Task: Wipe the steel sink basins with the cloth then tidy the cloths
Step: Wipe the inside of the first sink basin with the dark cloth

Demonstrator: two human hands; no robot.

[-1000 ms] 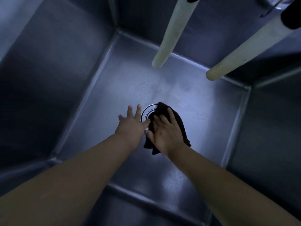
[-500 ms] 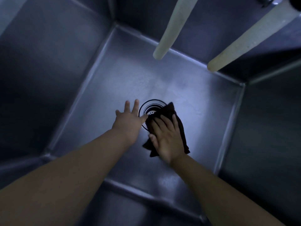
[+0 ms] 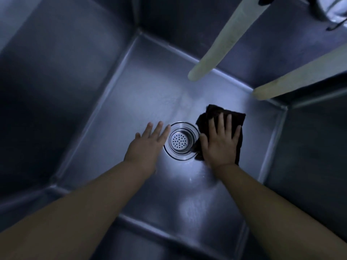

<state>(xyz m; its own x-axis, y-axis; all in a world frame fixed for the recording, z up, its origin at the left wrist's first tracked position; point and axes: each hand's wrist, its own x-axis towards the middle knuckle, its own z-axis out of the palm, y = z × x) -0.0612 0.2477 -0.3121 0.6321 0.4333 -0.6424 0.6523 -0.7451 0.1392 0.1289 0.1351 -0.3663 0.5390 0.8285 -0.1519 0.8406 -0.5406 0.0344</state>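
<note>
I look down into a deep steel sink basin [image 3: 142, 94] with a round perforated drain strainer [image 3: 180, 141] in the middle of its floor. A dark cloth [image 3: 235, 117] lies flat on the floor just right of the drain. My right hand [image 3: 219, 141] presses on the cloth with straight, spread fingers. My left hand [image 3: 148, 143] rests flat on the basin floor just left of the drain, fingers straight and holding nothing.
Two pale hoses hang into the basin from above, one [image 3: 223, 40] at the upper middle and one [image 3: 300, 76] at the upper right. Steep steel walls [image 3: 56, 72] close in on all sides. Something white and dark [image 3: 332, 8] sits at the top right corner.
My right hand has slid the cloth off the drain to the right, which uncovers the whole strainer. My left hand has stayed beside the drain's left edge.
</note>
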